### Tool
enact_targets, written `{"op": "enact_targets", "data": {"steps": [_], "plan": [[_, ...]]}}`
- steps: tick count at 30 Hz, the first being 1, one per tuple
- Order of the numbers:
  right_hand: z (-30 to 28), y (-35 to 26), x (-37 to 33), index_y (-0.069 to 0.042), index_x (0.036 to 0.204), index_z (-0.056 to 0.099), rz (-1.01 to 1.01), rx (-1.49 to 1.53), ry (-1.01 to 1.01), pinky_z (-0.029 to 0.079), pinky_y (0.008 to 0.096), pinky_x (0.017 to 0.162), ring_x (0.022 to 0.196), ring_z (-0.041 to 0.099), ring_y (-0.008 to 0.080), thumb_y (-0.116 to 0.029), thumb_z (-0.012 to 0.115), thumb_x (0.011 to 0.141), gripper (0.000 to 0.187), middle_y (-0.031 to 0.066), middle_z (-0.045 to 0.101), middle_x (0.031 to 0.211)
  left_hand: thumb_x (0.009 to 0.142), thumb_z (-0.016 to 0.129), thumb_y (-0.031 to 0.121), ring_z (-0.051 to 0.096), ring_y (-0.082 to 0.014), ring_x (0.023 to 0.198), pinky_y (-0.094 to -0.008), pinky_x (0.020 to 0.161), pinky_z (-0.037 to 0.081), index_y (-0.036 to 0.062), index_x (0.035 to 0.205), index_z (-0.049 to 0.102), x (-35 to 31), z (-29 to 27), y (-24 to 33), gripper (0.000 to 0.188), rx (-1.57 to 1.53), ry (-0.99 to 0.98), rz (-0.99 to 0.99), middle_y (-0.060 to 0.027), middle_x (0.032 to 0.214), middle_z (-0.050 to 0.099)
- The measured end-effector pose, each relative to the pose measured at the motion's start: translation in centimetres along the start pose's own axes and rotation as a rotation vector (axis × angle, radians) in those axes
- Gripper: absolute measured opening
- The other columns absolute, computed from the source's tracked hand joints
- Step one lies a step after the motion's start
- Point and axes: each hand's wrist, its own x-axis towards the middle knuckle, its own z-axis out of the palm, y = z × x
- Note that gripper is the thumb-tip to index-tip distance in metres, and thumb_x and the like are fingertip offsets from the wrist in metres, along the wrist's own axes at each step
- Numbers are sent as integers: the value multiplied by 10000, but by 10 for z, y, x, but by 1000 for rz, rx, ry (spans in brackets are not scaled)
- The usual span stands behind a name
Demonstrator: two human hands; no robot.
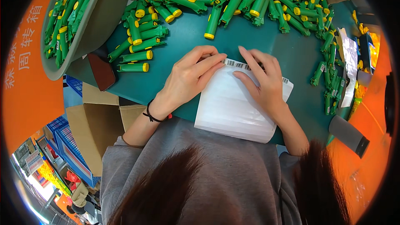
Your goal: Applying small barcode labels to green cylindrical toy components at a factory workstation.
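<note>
A white sheet of barcode labels (237, 108) lies at the table's near edge, tilted, its lower part hanging over my lap. Barcodes show along its top edge. My left hand (193, 73) pinches the sheet's upper left corner, thumb and fingertips closed together at the barcode strip. On the sheet's right side rests my right hand (266, 79), thumb and index finger apart, partly covering the barcodes. Beyond both hands, many green tubes with yellow caps (230, 9) are heaped on the green table (187, 37). Several more tubes (135, 56) lie in a loose row at the left.
A grey-green basin (89, 37) filled with tubes stands at the far left. Below it are a dark brown flat case (101, 71) and an open cardboard box (93, 129). At the right lie a silvery sheet (348, 66) and a grey cylinder (349, 135).
</note>
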Motion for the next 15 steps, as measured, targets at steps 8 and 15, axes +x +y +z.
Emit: {"op": "enact_targets", "data": {"steps": [8, 15], "plan": [[13, 7, -5, -102, 1182, 725, -233, -145, 9, 449, 370, 908, 1010, 599, 236, -162, 800, 794, 400, 20, 663, 1154, 860, 761, 43, 695, -208, 850, -306, 721, 576, 19, 1073, 731, -1, 0, -1, 217, -16, 5, 30, -88, 1046, 658], [2, -3, -2, -101, 1150, 733, -86, -103, -18, 449, 375, 893, 1037, 599, 225, -139, 780, 807, 348, 23, 675, 1155, 833, 770, -8, 696, -188, 848, -281, 704, 576, 18, 1058, 748, 0, -2, 1, 228, -18, -1, 9, -91, 1045, 667]]}}
